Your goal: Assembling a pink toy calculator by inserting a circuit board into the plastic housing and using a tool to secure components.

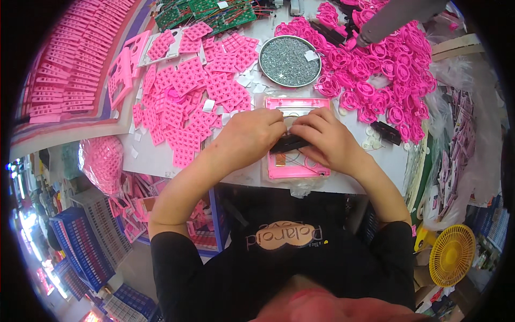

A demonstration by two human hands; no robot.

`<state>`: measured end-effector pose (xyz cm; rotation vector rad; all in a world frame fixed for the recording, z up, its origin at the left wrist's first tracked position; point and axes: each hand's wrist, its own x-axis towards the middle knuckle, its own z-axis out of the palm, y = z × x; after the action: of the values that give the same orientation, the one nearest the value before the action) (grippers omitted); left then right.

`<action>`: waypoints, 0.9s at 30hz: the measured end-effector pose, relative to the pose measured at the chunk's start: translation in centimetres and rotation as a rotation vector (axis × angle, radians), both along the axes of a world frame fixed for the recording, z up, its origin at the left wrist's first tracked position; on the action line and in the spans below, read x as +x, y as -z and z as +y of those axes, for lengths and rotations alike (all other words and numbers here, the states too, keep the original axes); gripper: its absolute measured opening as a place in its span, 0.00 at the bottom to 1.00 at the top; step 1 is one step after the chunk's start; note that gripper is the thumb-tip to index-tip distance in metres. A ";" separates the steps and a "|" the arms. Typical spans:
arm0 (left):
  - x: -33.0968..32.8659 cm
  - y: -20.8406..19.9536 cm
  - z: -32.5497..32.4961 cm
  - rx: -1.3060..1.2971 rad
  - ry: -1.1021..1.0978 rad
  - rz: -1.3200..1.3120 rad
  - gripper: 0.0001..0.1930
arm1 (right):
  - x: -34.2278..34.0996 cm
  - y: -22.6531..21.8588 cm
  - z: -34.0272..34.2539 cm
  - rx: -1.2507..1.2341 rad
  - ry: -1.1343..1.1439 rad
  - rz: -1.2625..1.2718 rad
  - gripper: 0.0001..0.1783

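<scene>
A pink rectangular plastic housing point(298, 172) lies flat on the table in front of me, its inner side up, with thin wires and a small copper-coloured patch inside. Over its middle, my left hand point(255, 131) and my right hand point(328, 140) meet with bent fingers. Between them sits a black plastic part point(288, 144), which the right fingers and thumb close around. A pale round piece point(290, 123) shows between the fingertips, partly covered. The left fingers are pinched together, and what they hold is hidden.
Beyond the housing stands a round tin point(290, 61) of small screws. Pink button pads point(185, 75) are heaped left, pink ring-shaped parts point(370, 67) right. Green circuit boards point(206, 13) lie at the back. A grey tool point(397, 21) hangs over the right heap. A yellow fan point(452, 255) stands lower right.
</scene>
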<state>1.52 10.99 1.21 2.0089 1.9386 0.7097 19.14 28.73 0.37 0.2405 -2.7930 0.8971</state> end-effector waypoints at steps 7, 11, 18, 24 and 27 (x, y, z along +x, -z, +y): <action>0.6 0.9 -0.5 -0.128 -0.214 -0.353 0.07 | -0.4 -0.9 -0.8 0.077 -0.002 -0.091 0.30; 0.3 1.5 0.4 -0.184 -0.296 -0.486 0.09 | -0.4 -1.2 -1.0 0.105 0.010 -0.089 0.29; -0.8 1.5 1.6 -0.348 -0.289 -0.679 0.08 | -0.3 -1.1 -1.5 0.177 0.034 -0.107 0.30; -1.8 1.8 2.5 -0.464 -0.291 -0.692 0.09 | -0.7 -1.8 -2.0 0.271 0.042 -0.067 0.23; -2.2 1.6 2.7 -0.543 -0.250 -0.693 0.09 | -1.1 -2.0 -2.2 0.297 0.032 -0.115 0.21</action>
<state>-0.64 13.73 -0.42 1.0288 1.7048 0.7068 18.09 26.55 2.33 0.1918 -3.0211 0.5006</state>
